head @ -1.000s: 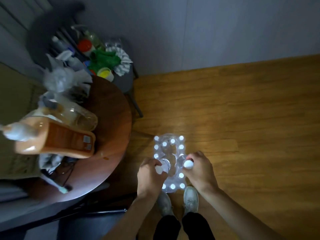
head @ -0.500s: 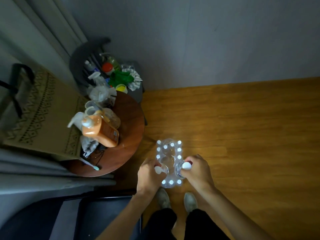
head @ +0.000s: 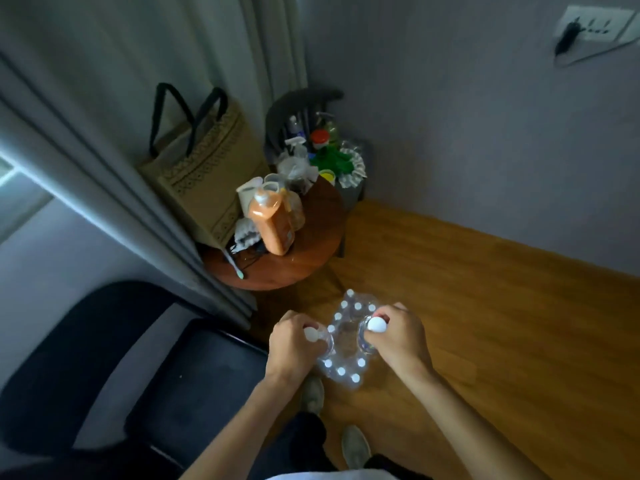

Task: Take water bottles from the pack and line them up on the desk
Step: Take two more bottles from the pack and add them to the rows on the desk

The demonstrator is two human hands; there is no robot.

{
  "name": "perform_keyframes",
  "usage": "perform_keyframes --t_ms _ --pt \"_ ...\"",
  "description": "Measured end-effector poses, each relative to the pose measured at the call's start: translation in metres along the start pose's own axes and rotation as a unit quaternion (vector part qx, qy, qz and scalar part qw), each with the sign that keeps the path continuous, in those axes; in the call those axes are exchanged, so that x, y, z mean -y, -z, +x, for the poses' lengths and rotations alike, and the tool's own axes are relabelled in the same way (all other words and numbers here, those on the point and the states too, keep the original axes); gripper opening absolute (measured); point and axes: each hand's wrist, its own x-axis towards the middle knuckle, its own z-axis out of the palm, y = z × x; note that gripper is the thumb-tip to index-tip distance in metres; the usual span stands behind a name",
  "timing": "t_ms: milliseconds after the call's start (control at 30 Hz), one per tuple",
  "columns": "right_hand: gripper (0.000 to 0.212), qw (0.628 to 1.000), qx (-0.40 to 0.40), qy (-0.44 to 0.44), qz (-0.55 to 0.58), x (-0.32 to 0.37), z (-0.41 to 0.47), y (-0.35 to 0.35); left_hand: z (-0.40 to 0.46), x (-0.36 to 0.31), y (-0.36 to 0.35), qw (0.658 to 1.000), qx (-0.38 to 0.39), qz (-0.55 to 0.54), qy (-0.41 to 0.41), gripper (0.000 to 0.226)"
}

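The left hand (head: 294, 344) grasps a water bottle (head: 320, 339) by its neck, fingers curled round it just under the white cap, at about 6 o'clock in the head view. The right hand (head: 394, 336) grasps a second bottle (head: 367, 336) the same way, its white cap showing between thumb and forefinger. Both bottles stand upright, held above the pack of water bottles (head: 348, 341), one at the pack's 9 o'clock edge and the other at its 3 o'clock edge. Whether their bases are clear of the plastic wrap cannot be told.

The pack sits on the wooden floor (head: 485, 323), just past the person's two shoes (head: 353, 445). White caps show along its far end and its near end; the middle of the wrap looks opened.

At 11 o'clock from the pack stands a small round worktop (head: 311, 251) of reddish wood. It carries an orange pump bottle (head: 272, 225), a clear jar just beside it, a white cup, some crumpled cloth and a toothbrush (head: 233, 266) near its near edge. Behind it at 12 o'clock a dark chair (head: 301, 98) holds spray bottles, a green cloth and a red-capped container. A tan woven bag (head: 204, 168) with black handles leans against the grey curtain (head: 104, 168) at 10 o'clock. A dark seat (head: 104, 358) fills the 8 o'clock corner, and a wall socket (head: 595, 26) sits at 1 o'clock.
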Motion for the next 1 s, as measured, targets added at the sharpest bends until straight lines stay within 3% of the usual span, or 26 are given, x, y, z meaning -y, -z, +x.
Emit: perform_keyframes --t_ms 167,400,700,1000 --pt "0.029 0.995 0.048 0.076 -0.035 0.012 -0.012 0.003 -0.043 0.005 0.010 0.996 -0.066 -0.003 0.054 0.026" --pt "0.020 0.978 0.122 0.157 -0.059 0.047 -0.040 -0.025 -0.107 0.042 0.032 0.980 -0.132 -0.034 0.143 0.021" --pt "0.021 0.938 0.213 0.259 -0.085 0.103 -0.120 -0.090 -0.209 0.106 0.068 0.937 -0.250 -0.053 0.239 0.016" --pt "0.025 0.883 0.289 0.348 -0.125 0.148 -0.243 -0.150 -0.338 0.171 0.099 0.890 -0.316 -0.063 0.321 0.021"
